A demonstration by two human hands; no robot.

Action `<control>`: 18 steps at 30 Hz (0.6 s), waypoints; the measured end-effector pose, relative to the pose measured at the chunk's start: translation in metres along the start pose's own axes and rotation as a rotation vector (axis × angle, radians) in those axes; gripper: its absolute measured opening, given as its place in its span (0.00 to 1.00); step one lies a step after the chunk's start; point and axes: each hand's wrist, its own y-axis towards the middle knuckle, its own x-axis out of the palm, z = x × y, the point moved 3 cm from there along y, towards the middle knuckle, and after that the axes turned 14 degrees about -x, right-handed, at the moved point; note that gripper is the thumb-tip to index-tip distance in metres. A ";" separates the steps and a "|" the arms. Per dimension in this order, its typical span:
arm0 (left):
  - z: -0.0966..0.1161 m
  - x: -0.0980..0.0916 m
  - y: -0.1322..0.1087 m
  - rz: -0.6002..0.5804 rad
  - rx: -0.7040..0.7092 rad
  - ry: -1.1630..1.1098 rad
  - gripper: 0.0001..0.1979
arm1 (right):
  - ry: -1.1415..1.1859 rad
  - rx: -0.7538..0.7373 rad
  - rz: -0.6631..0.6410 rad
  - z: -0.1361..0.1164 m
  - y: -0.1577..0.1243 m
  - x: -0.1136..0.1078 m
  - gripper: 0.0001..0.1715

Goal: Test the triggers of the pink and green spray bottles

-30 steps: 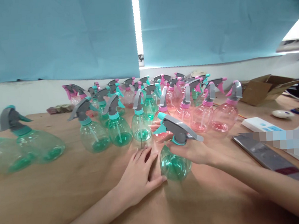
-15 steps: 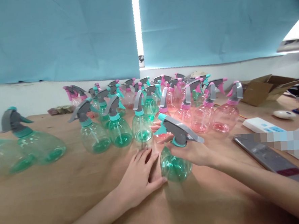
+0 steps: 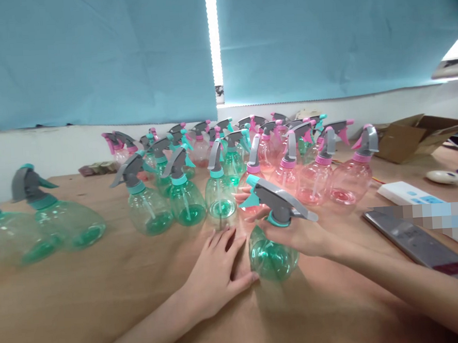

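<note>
A green spray bottle (image 3: 272, 257) with a grey trigger head (image 3: 278, 199) stands on the wooden table (image 3: 105, 298) in front of me. My right hand (image 3: 295, 233) is wrapped round its neck just under the trigger head. My left hand (image 3: 215, 273) lies flat on the table beside the bottle, fingers spread, thumb touching the bottle's base. Behind them stand rows of green spray bottles (image 3: 184, 200) and pink spray bottles (image 3: 349, 177).
Two green bottles (image 3: 61, 225) sit apart at the far left. A cardboard box (image 3: 409, 137), a white remote-like device (image 3: 412, 194), a white oval object (image 3: 444, 176) and a dark flat panel (image 3: 415, 243) lie on the right. Blue sheets cover the window behind.
Both hands and the held bottle keep their pose. The view has shifted slightly, so everything sits a little further right and lower in the picture.
</note>
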 end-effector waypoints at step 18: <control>-0.002 0.002 0.001 0.013 0.002 -0.002 0.34 | 0.029 0.016 -0.037 -0.002 0.003 0.001 0.15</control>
